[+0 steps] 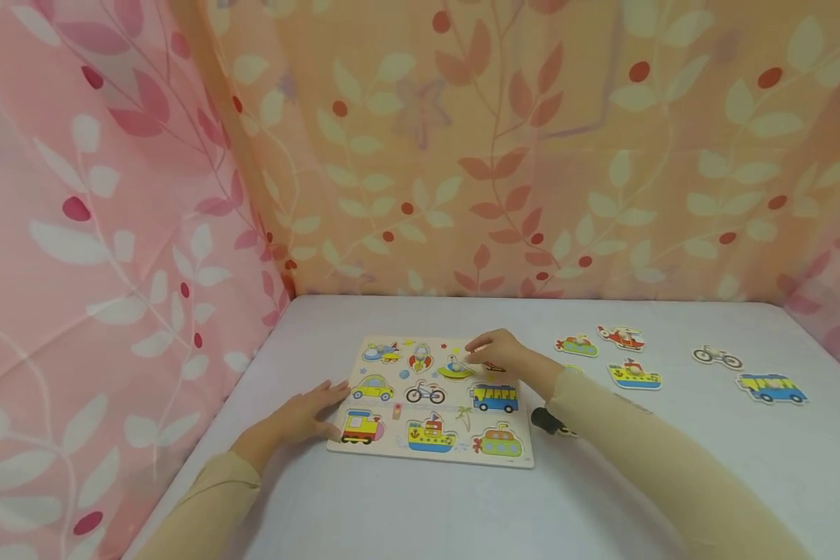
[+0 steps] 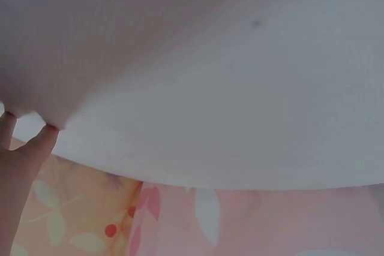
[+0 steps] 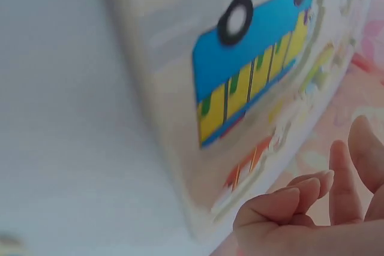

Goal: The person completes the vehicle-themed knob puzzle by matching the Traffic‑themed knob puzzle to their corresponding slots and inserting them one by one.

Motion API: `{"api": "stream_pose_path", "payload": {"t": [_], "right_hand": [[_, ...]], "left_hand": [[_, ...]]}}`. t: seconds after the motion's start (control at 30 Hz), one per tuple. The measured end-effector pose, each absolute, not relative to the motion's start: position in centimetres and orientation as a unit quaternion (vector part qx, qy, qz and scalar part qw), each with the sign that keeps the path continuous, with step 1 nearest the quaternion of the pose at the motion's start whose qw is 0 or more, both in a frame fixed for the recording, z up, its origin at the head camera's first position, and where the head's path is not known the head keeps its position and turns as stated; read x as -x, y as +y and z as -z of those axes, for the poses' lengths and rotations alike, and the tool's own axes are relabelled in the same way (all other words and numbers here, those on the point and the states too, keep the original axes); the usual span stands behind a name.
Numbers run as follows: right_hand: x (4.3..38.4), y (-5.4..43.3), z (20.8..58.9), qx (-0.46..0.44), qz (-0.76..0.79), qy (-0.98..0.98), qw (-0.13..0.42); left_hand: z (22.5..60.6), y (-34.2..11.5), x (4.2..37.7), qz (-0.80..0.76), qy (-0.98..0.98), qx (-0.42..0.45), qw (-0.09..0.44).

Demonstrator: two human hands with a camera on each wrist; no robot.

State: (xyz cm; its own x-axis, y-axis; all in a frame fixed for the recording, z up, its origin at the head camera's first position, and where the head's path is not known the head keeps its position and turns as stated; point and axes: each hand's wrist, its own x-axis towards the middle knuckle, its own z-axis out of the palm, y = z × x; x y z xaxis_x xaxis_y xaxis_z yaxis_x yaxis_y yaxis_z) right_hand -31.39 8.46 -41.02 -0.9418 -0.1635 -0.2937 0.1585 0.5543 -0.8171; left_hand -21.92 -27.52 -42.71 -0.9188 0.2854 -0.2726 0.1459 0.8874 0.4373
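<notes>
A wooden puzzle board (image 1: 455, 459) printed with vehicles lies on the table. My left hand (image 1: 308, 412) is at its left edge, fingers spread and relaxed, beside the yellow car and the train. Over the board's upper right is my right hand (image 1: 507, 354), its fingertips close by the flying saucer piece (image 1: 456, 372). In the right wrist view, thumb and index finger stand apart with nothing between them, the other fingers bent. A plane piece (image 1: 381, 353) and a rocket piece (image 1: 421, 358) sit in the top row. The helicopter picture is partly hidden behind the right hand.
Loose pieces lie to the right: a submarine (image 1: 577, 346), a helicopter (image 1: 621, 337), a ship (image 1: 634, 375), a bicycle (image 1: 717, 358) and a bus (image 1: 771, 388). More pieces are partly hidden by the right sleeve (image 1: 623, 435). Patterned curtains (image 1: 420, 155) stand behind and at the sides.
</notes>
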Motion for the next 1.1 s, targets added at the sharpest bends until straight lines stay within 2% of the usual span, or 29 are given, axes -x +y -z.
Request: {"api": "stream_pose_path", "payload": {"t": [0.47, 0.73, 1.1], "right_hand": [[30.5, 15.0, 39.8, 0.013, 0.459, 0.871, 0.175], [29.5, 19.3, 39.3, 0.01, 0.453, 0.871, 0.191], [29.7, 27.0, 38.7, 0.048, 0.435, 0.883, 0.17]], "left_hand": [[41.9, -28.1, 23.9, -0.167, 0.959, -0.138, 0.182], [41.9, -27.8, 25.5, -0.15, 0.96, -0.114, 0.206], [41.8, -26.9, 25.7, -0.178, 0.955, -0.117, 0.205]]}}
